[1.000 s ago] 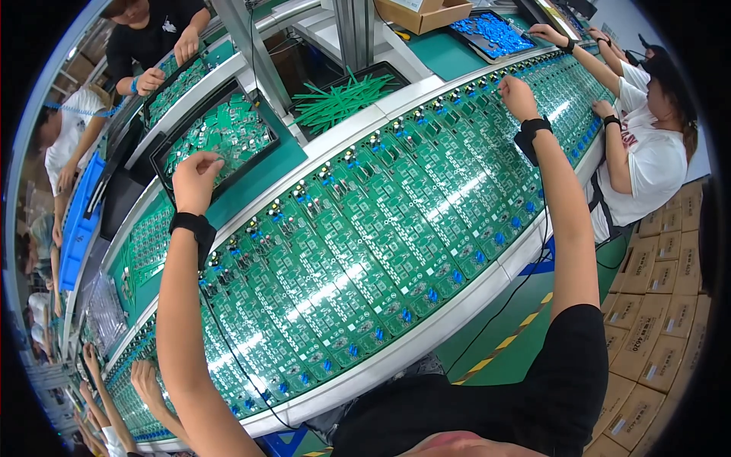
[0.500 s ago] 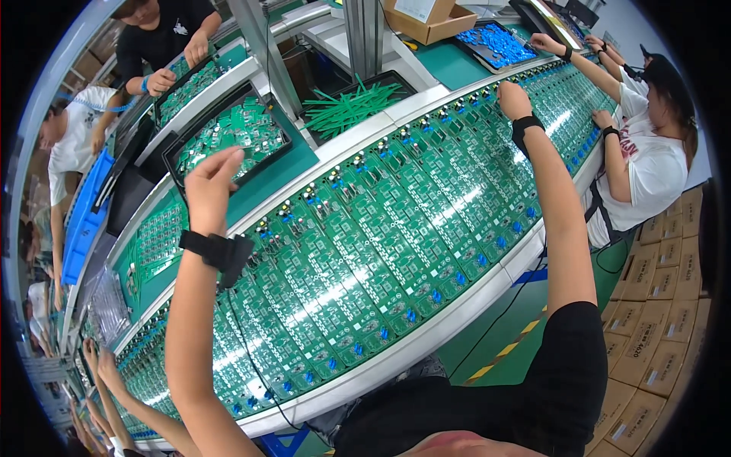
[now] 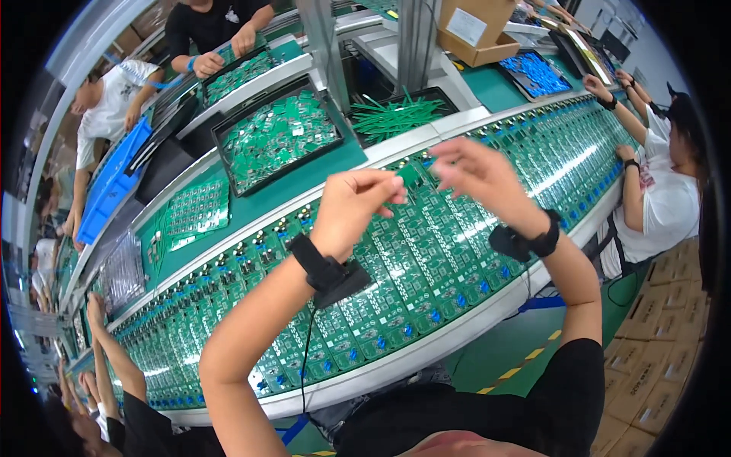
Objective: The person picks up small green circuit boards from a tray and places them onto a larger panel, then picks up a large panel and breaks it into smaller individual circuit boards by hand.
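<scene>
Held in a pinch between thumb and fingertips of the left hand (image 3: 352,199): a small green board (image 3: 409,177), above the far part of a row of long green circuit boards (image 3: 411,274). Just to the right of it, with fingers blurred and seemingly parted: the right hand (image 3: 487,174); impossible to tell whether gripping anything or touching the small green board. Around each wrist, a black strap (image 3: 308,259). Beyond the row, on the green surface (image 3: 259,204): a flat green panel (image 3: 196,213) and a black tray (image 3: 225,164) heaped with small green pieces (image 3: 282,133). Farther right: thin green strips (image 3: 396,116), then blue components (image 3: 537,74) near a cardboard box (image 3: 491,53).
</scene>
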A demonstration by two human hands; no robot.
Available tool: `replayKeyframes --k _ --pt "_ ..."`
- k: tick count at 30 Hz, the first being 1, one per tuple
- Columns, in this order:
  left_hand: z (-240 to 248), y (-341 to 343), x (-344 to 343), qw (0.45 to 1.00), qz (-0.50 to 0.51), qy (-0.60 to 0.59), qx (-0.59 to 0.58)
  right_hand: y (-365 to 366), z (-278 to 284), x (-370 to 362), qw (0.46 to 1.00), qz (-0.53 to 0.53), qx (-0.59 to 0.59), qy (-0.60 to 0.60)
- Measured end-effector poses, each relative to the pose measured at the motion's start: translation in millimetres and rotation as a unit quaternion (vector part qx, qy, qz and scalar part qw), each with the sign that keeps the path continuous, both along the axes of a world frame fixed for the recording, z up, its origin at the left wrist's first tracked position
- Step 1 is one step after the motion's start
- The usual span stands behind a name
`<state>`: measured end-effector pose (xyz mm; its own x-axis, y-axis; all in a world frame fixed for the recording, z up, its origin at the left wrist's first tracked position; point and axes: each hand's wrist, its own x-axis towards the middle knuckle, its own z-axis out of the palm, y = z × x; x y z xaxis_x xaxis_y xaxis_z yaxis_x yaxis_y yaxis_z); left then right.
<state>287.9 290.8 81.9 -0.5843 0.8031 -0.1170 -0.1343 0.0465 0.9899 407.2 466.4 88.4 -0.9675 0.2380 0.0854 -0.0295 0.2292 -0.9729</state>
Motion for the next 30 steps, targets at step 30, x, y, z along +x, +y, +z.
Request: replayKeyframes --k 30 --pt "-9.7 -118.1 114.6 0.934 -0.319 0.072 -0.147 270.3 -114.0 19.8 0.781 -0.335 0.518 -0.098"
